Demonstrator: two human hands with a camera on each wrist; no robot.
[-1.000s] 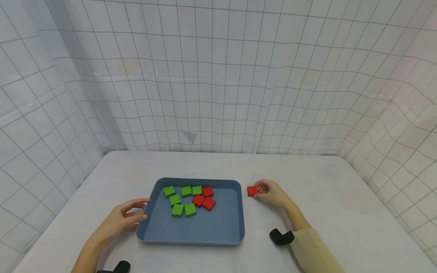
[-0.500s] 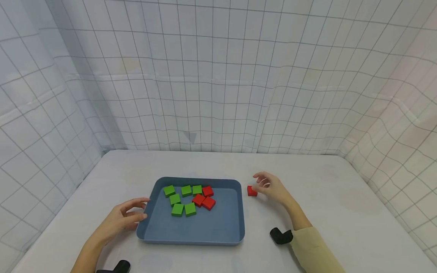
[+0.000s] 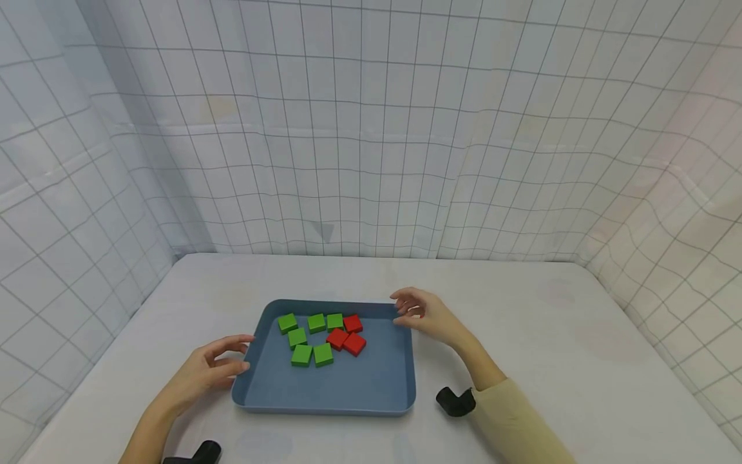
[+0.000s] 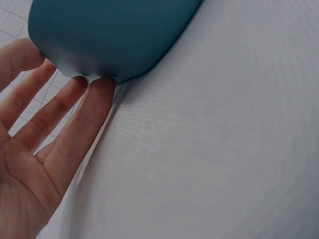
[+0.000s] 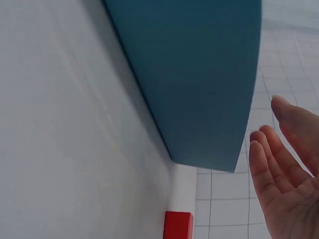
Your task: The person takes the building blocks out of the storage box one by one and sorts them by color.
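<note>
A shallow blue-grey tray sits on the white table in the head view, holding several green blocks and three red blocks toward its back. At the tray's left wall my left hand rests with extended fingertips; the left wrist view has these fingers against the tray's side. My right hand hovers over the right back corner of the rim, fingers loosely bent and nothing between them. Another red block stands outside the tray in the right wrist view; the hand hides it in the head view.
The white table extends on both sides of the tray. White cloth with a dark grid encloses its back and sides. A black wrist device is by the right sleeve, another by the left wrist.
My right hand has let go of the red block outside the tray and moved left to the tray's right back corner. The left hand and the tray have stayed in place.
</note>
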